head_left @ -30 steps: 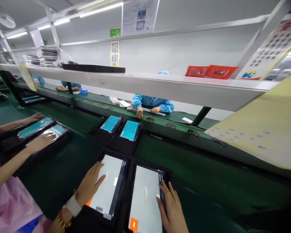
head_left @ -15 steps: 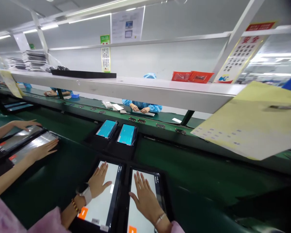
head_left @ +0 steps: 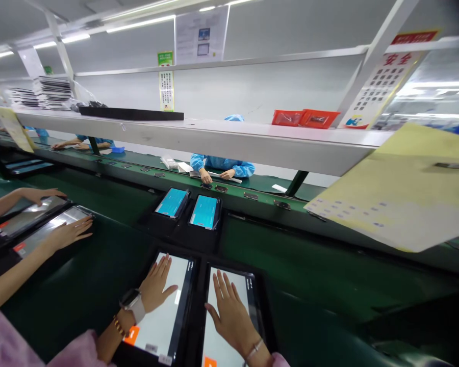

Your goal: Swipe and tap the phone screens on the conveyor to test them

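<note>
Green conveyor surface [head_left: 313, 285]: our left hand [head_left: 156, 288] and right hand [head_left: 229, 313], grips released, lie flat on the left tablet [head_left: 164, 316] and right tablet [head_left: 222, 336], long axes pointing away from us.

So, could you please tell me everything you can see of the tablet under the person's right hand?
The right tablet lies flat in a black tray on the green conveyor belt, beside a second tablet. Its glossy screen glows white inside a dark bezel, with an orange patch at the near edge. The right hand rests palm-down on it, fingers spread.
</note>
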`<control>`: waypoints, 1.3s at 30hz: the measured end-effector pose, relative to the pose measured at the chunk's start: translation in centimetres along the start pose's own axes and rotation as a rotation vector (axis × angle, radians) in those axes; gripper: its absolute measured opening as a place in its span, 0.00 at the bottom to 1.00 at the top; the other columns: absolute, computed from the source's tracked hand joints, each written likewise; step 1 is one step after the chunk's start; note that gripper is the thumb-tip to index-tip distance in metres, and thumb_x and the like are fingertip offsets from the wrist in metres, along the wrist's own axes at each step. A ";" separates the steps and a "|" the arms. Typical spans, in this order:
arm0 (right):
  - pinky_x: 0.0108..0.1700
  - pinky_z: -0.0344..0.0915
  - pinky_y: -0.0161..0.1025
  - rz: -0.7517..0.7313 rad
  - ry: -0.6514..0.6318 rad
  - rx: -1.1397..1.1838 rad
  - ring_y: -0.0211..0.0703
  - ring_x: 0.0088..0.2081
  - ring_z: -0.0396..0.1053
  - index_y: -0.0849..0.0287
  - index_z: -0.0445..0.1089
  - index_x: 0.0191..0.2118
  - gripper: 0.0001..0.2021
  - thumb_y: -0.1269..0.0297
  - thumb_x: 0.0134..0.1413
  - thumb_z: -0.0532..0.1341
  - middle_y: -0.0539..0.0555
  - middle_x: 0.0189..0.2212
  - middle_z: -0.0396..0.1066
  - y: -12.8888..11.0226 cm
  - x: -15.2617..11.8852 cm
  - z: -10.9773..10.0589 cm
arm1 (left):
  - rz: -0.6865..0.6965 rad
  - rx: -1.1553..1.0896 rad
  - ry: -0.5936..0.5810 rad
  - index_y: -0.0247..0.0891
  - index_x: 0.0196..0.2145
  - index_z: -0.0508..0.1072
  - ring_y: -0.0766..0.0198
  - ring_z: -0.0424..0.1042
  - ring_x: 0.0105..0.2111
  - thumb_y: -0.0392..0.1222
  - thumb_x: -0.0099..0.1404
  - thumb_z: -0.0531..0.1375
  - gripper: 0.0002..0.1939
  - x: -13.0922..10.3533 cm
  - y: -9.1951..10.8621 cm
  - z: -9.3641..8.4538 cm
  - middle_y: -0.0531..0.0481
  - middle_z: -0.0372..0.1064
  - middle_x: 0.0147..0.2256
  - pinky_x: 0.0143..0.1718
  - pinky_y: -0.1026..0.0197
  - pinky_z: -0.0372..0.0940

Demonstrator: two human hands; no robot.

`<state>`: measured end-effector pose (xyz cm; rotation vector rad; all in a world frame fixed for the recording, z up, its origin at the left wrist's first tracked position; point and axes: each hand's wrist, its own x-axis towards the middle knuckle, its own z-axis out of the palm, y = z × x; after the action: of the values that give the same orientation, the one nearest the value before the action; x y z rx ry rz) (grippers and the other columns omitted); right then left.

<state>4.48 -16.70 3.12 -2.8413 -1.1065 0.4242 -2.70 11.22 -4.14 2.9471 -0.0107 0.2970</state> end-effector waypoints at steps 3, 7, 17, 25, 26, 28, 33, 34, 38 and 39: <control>0.72 0.38 0.52 0.003 -0.010 -0.011 0.55 0.71 0.27 0.71 0.36 0.70 0.34 0.52 0.70 0.42 0.57 0.70 0.27 -0.1 -0.2 -0.1 | 0.000 0.011 -0.008 0.30 0.70 0.52 0.44 0.50 0.68 0.62 0.73 0.46 0.39 0.0 0.3 -0.2 0.32 0.45 0.68 0.65 0.40 0.58; 0.72 0.38 0.53 0.006 0.006 -0.006 0.55 0.71 0.27 0.71 0.36 0.70 0.34 0.51 0.70 0.42 0.56 0.70 0.27 -0.1 -0.5 0.1 | -0.015 0.027 -0.057 0.27 0.70 0.51 0.43 0.49 0.69 0.63 0.73 0.44 0.41 -0.2 0.8 -0.7 0.32 0.43 0.69 0.66 0.40 0.57; 0.73 0.33 0.51 0.040 -0.035 0.010 0.51 0.71 0.22 0.69 0.31 0.71 0.34 0.50 0.70 0.38 0.51 0.70 0.21 -0.4 -0.8 0.2 | 0.020 0.018 0.023 0.31 0.71 0.49 0.43 0.50 0.68 0.60 0.74 0.48 0.39 -0.9 1.1 -0.6 0.33 0.45 0.68 0.65 0.41 0.60; 0.73 0.35 0.53 0.001 -0.015 0.028 0.53 0.71 0.22 0.70 0.33 0.71 0.36 0.47 0.70 0.38 0.53 0.71 0.24 0.4 -0.7 1.4 | 0.062 0.025 0.110 0.38 0.71 0.23 0.45 0.52 0.68 0.60 0.73 0.50 0.46 -0.8 0.7 -1.2 0.36 0.44 0.69 0.64 0.42 0.62; 0.73 0.38 0.55 -0.012 0.024 0.031 0.55 0.71 0.25 0.71 0.35 0.71 0.37 0.46 0.70 0.39 0.54 0.71 0.26 0.7 -0.6 1.7 | 0.043 0.028 0.130 0.38 0.72 0.26 0.46 0.52 0.68 0.60 0.74 0.50 0.45 -0.7 0.6 -1.6 0.36 0.46 0.69 0.64 0.43 0.62; 0.71 0.47 0.59 -0.051 0.191 0.020 0.58 0.71 0.32 0.71 0.41 0.71 0.37 0.45 0.70 0.40 0.56 0.71 0.34 1.1 -0.2 2.2 | -0.017 0.034 0.181 0.35 0.73 0.35 0.47 0.54 0.67 0.59 0.75 0.47 0.41 -0.4 0.2 -2.4 0.37 0.50 0.68 0.64 0.43 0.62; 0.57 0.73 0.56 -0.191 0.749 0.032 0.56 0.64 0.62 0.65 0.51 0.66 0.26 0.56 0.71 0.49 0.62 0.62 0.65 1.2 0.7 2.4 | -0.121 0.020 0.252 0.33 0.68 0.57 0.50 0.62 0.63 0.57 0.76 0.43 0.32 -0.1 -0.4 -3.6 0.39 0.61 0.63 0.62 0.45 0.64; 0.55 0.75 0.54 -0.199 0.788 0.059 0.55 0.61 0.65 0.63 0.52 0.65 0.23 0.58 0.71 0.49 0.62 0.59 0.68 1.1 0.7 2.2 | -0.125 0.026 0.248 0.33 0.67 0.58 0.50 0.62 0.63 0.57 0.76 0.42 0.32 -0.1 -0.4 -3.7 0.38 0.62 0.63 0.61 0.45 0.65; 0.51 0.78 0.53 -0.188 0.810 0.185 0.52 0.55 0.70 0.58 0.57 0.58 0.15 0.66 0.69 0.48 0.62 0.51 0.72 0.9 0.5 1.5 | -0.150 0.059 0.219 0.36 0.67 0.61 0.48 0.65 0.61 0.55 0.76 0.42 0.30 -0.1 -0.1 -3.8 0.39 0.64 0.62 0.58 0.44 0.67; 0.50 0.78 0.53 -0.188 0.804 0.214 0.51 0.54 0.70 0.57 0.57 0.57 0.15 0.68 0.69 0.48 0.61 0.49 0.72 1.0 0.4 1.4 | -0.155 0.064 0.216 0.37 0.66 0.61 0.48 0.65 0.60 0.55 0.76 0.42 0.30 -0.1 -0.1 -3.8 0.39 0.64 0.61 0.58 0.44 0.67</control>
<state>5.01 -17.19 1.51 -2.3021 -1.0331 -0.5370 -3.56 12.00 -0.55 2.9395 0.2585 0.5992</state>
